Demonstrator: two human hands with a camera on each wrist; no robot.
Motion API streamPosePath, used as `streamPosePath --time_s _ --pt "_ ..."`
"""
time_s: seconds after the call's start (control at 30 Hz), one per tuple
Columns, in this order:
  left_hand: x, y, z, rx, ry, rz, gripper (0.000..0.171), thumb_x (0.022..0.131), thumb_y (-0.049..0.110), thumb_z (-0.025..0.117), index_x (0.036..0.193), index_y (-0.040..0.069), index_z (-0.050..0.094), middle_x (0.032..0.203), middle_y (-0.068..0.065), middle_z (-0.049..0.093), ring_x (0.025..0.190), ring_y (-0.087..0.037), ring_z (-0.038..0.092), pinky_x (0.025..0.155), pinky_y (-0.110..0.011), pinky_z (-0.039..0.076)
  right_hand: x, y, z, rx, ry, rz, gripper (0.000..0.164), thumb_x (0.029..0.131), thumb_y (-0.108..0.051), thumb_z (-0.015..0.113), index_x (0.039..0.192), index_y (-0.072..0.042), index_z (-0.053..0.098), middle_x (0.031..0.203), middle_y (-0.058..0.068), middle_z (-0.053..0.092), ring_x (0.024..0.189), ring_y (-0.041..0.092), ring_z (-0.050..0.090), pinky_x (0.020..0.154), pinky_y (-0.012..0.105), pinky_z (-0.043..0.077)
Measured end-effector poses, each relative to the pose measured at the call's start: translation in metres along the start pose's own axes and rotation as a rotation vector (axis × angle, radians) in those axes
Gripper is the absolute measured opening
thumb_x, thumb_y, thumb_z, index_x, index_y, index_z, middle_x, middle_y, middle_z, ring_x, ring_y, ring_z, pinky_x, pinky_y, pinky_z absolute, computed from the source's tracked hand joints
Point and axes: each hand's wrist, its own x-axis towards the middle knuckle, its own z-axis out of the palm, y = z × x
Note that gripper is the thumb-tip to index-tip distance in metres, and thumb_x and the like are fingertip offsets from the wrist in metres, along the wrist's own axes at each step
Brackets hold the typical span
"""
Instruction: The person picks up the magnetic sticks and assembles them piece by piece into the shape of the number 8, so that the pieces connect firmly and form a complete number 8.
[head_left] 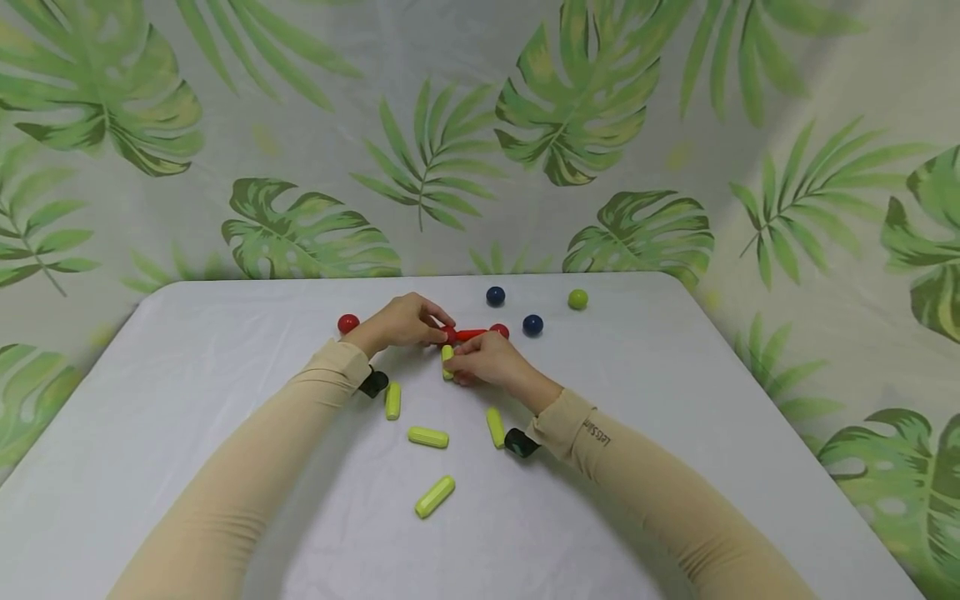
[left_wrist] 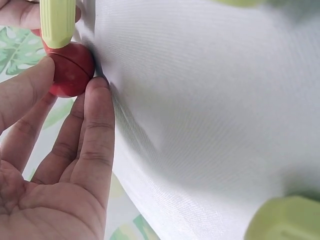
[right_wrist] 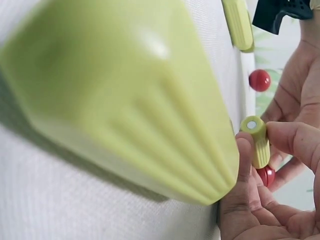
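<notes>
My left hand (head_left: 407,322) pinches a red ball (left_wrist: 72,70) between thumb and fingers, low over the white cloth. From that ball a red stick (head_left: 472,334) runs to another red ball (head_left: 500,332) on the right. My right hand (head_left: 491,360) holds a yellow-green grooved stick (right_wrist: 259,142) between thumb and fingers, its far end right at the red ball in the left hand. A pale round disc shows on the stick's near end in the right wrist view.
Several more yellow-green sticks (head_left: 428,437) lie nearer the front. A loose red ball (head_left: 348,324) sits left of the left hand. At the back right are two blue balls (head_left: 532,325) and a green ball (head_left: 577,299). A leaf-patterned cloth (head_left: 427,175) hangs behind the table.
</notes>
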Motion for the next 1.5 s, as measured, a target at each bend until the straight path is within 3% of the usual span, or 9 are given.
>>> streamPosePath --time_s 1.5 --pt "0.0002 -0.0001 0.001 0.019 0.018 0.004 0.03 0.102 0.02 0.073 0.131 0.013 0.078 0.127 -0.014 0.078 0.096 -0.022 0.072 0.082 -0.029 0.053 0.0038 0.0003 -0.0008 0.017 -0.024 -0.023 0.022 0.098 -0.02 0.08 0.11 -0.002 0.078 0.088 0.005 0.078 0.072 0.009 0.07 0.074 0.022 0.063"
